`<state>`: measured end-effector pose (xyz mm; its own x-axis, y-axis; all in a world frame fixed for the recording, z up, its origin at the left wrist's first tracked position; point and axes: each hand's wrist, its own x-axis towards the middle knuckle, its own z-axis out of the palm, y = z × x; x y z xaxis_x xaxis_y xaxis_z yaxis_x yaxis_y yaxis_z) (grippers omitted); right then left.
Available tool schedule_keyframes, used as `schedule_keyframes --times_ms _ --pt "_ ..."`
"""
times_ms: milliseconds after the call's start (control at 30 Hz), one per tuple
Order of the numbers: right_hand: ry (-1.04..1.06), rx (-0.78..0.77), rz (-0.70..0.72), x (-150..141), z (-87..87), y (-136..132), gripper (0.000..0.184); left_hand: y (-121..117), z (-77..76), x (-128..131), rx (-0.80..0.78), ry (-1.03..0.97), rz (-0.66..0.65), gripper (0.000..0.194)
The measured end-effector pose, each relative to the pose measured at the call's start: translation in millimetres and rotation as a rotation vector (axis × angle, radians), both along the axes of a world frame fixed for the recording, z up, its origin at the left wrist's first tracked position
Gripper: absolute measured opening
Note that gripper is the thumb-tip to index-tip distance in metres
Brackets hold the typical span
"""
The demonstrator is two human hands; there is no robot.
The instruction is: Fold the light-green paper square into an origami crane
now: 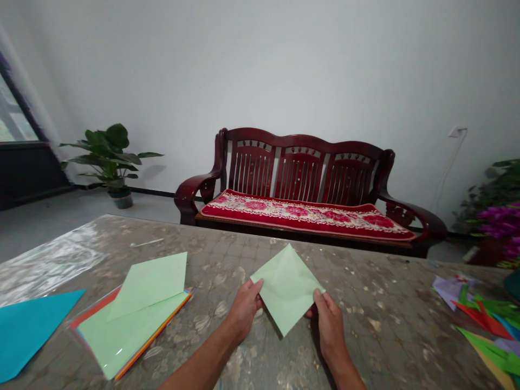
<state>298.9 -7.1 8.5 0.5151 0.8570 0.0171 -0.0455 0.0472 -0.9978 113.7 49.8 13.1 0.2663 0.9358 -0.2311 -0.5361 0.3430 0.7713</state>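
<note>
A light green square of paper is held up like a diamond above the table, one corner pointing away from me and one towards me. My left hand pinches its left corner, thumb on top. The right corner sits between the thumb and fingers of my right hand. Faint creases run down from the far corner of the sheet. The fingers under the paper are partly hidden.
Left of my hands lies a stack of coloured paper with a loose green sheet on it. A blue sheet lies farther left. Folded paper pieces cover the right end. Beyond the patterned table stands a wooden bench.
</note>
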Motion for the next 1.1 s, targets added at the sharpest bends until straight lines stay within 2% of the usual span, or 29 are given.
schedule_keyframes --times_ms 333,833,967,1100 --pt "0.023 0.011 -0.021 1.1 0.6 -1.8 0.048 -0.5 3.6 -2.4 -0.015 -0.002 -0.026 0.022" --pt "-0.032 0.024 0.007 7.3 -5.4 -0.9 0.042 1.1 -1.0 -2.4 0.036 0.019 -0.012 0.034" --pt "-0.005 0.014 -0.008 11.5 -6.9 -0.8 0.053 1.4 -2.1 -2.5 0.055 0.028 -0.021 0.037" --pt "-0.014 0.013 -0.050 15.9 -8.6 -1.0 0.056 2.3 -2.1 -3.0 0.050 0.008 -0.037 0.036"
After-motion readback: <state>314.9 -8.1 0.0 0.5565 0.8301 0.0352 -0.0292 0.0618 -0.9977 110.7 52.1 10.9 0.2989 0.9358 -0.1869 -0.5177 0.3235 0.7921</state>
